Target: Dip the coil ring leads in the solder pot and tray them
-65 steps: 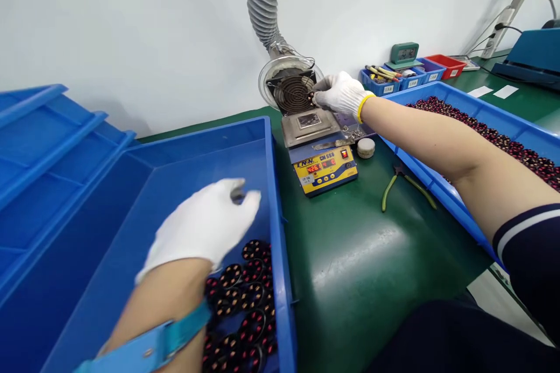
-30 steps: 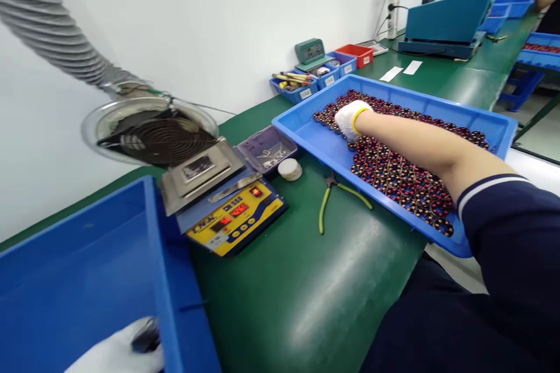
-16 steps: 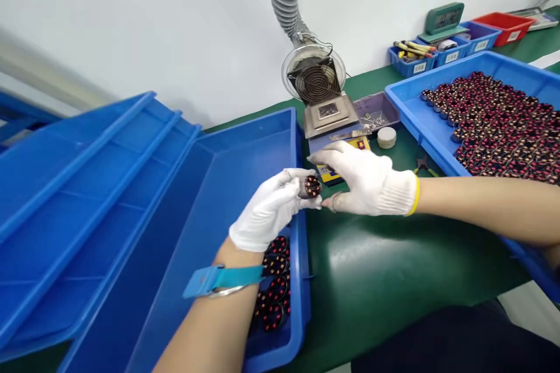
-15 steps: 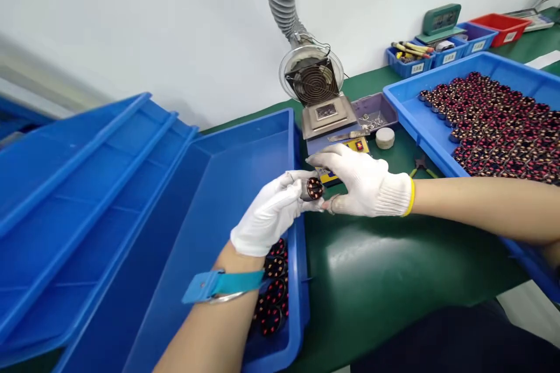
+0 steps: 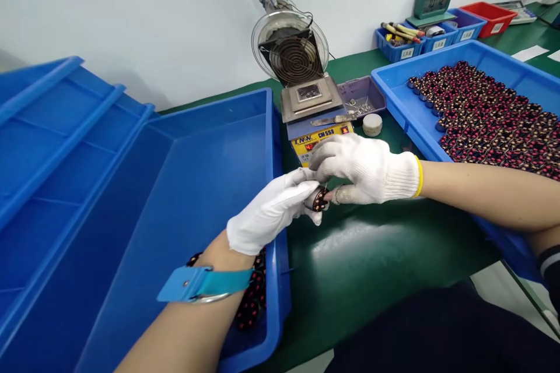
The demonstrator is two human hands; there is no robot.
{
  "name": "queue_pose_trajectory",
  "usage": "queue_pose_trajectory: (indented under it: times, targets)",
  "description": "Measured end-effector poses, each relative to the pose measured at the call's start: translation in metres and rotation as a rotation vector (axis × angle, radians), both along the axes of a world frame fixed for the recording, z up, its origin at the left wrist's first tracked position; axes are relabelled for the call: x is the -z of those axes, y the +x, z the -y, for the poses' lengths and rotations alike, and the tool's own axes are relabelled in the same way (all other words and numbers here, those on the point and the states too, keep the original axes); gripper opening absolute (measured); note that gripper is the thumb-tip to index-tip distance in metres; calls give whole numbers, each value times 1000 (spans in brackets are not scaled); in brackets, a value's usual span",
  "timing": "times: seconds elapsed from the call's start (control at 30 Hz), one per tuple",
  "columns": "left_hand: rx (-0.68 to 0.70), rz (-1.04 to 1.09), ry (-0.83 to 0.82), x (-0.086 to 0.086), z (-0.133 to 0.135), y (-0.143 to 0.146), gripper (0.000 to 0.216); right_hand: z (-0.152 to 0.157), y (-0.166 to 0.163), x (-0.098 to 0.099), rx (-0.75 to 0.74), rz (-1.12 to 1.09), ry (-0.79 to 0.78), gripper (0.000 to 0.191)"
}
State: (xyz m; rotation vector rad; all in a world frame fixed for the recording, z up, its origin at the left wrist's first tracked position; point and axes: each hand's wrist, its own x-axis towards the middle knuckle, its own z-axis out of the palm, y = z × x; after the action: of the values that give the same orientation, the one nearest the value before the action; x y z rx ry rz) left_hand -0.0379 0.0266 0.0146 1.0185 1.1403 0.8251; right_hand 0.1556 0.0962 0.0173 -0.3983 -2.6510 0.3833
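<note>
My left hand (image 5: 275, 207), in a white glove with a blue wrist strap (image 5: 205, 284), is closed around a small round motor stator (image 5: 318, 200). Copper-coloured spots ring the stator's dark face, which is turned to the right. My right hand (image 5: 361, 169), in a knitted white glove with a yellow cuff, has its fingers curled over the top of it. Its bare thumb tip touches the stator's face. Both hands meet just in front of a solder pot (image 5: 312, 99) with a yellow display panel. More stators (image 5: 251, 309) lie in the blue tray (image 5: 273, 297), partly behind my left forearm.
A second blue tray (image 5: 394, 102), full of stators, stands at right. A fan hood (image 5: 300, 58) on a grey hose is behind the solder pot. Nearby are a purple bin (image 5: 376, 96), a white round container (image 5: 372, 125), small blue tool bins and a green clock (image 5: 433, 2).
My right fingers have curled in and down over the stator, which is tilted a little more. The camera view has shifted, so the solder pot's display shows more fully.
</note>
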Motion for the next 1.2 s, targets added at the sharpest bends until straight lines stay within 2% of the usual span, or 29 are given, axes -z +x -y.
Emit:
queue_pose_trajectory:
  times: [0.1, 0.17, 0.27, 0.33, 0.4, 0.47, 0.53, 0.6, 0.67, 0.8, 0.87, 0.93, 1.0, 1.1, 1.13, 1.2]
  targets:
    - [3, -15, -50, -1, 0, 0, 41, -1, 4, -4, 78, 10, -72, 12]
    - [-2, -26, -76, -1, -1, 0, 44, 0, 6, -4, 92, -66, -194, 23]
    - [35, -40, -78, 2, -2, 1, 40, 3, 3, 2, -30, -131, -388, 46]
    - [68, -56, -67, 4, -2, 2, 39, 4, 1, 6, -99, -105, -483, 46]
    - [31, -93, 35, 6, -1, 5, 41, 5, -1, 8, -74, -101, -533, 45]
    - [-53, -159, 232, 6, 1, 10, 47, 5, -1, 6, 7, -143, -518, 48]
    - [-97, -243, 421, 5, 6, 16, 65, 5, 0, 4, 93, -195, -464, 50]
    - [-101, -367, 515, 3, 10, 23, 83, 5, 1, 1, 170, -221, -396, 46]
    - [-139, -512, 536, 1, 13, 30, 82, 6, 2, 0, 242, -233, -330, 43]
    - [-301, -702, 455, -4, 14, 36, 53, 11, 4, 2, 321, -221, -235, 50]
    - [-350, -711, 382, -8, 13, 34, 33, 12, 4, 4, 320, -225, -224, 48]
    - [-343, -686, 302, -13, 14, 29, 19, 10, 2, 6, 322, -269, -255, 45]
    - [-225, -656, 209, -18, 15, 23, 17, 5, 0, 8, 331, -338, -356, 41]
    - [80, -692, 51, -24, 16, 14, 21, -5, -3, 11, 331, -444, -620, 40]
    - [116, -733, 34, -24, 16, 13, 26, -9, -4, 12, 324, -473, -714, 40]
    - [47, -808, 75, -21, 14, 14, 43, -12, -6, 13, 310, -505, -891, 39]
